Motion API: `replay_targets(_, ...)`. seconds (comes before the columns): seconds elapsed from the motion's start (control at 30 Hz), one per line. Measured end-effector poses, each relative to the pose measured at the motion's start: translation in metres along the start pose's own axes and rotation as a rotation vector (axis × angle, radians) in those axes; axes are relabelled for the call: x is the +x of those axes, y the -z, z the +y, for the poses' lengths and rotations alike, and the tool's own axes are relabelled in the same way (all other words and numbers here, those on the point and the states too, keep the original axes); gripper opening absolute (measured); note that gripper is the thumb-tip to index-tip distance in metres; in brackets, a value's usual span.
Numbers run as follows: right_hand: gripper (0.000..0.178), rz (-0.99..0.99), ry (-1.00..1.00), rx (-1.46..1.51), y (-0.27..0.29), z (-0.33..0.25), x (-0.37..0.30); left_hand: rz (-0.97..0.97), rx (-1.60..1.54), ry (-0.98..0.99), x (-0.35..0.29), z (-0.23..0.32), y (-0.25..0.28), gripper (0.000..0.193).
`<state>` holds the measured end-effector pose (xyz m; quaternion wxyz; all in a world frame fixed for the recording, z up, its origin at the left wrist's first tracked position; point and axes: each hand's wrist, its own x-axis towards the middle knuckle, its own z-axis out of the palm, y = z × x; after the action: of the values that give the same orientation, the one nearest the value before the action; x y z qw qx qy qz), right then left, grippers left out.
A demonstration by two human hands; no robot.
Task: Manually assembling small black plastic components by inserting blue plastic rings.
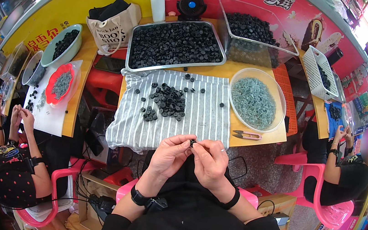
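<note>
Has red flower-shaped plastic dish (51, 82) of grey bits (62, 84) left, silver metal tray (176, 66) of black plastic parts (174, 42), loose pile (170, 102) on grey-white striped cloth (131, 129), likely for reach, pinches 1 small black part (192, 142) between left hand (170, 155) and right hand (210, 163), likely for control, with round clear plastic tub (281, 99) of translucent pieces (253, 103) right.

You look to be in a small workshop: a far metal tray (176, 66) brims with black parts (174, 44), and co-workers (19, 166) sit left and right at parts-laden tables (83, 79).
</note>
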<state>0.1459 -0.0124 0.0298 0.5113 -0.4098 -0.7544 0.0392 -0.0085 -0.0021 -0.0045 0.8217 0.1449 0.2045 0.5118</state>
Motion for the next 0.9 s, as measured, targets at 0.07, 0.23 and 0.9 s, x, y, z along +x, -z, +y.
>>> replay_targets(0.07, 0.028, 0.0, -0.03, 0.017, 0.0, -0.0002, -0.002, 0.0, 0.013, -0.004, 0.0, 0.0002, 0.0004, 0.024)
replay_targets(0.23, 0.024, 0.046, -0.1, 0.089, -0.0024, -0.0012, -0.0013, -0.038, -0.031, -0.005, -0.0001, 0.0021, 0.0003, 0.023)
replay_targets(0.9, 0.022, 0.094, -0.09, 0.136, -0.0077, -0.0046, -0.0021, -0.083, -0.05, -0.023, -0.0009, 0.001, 0.0051, 0.021)
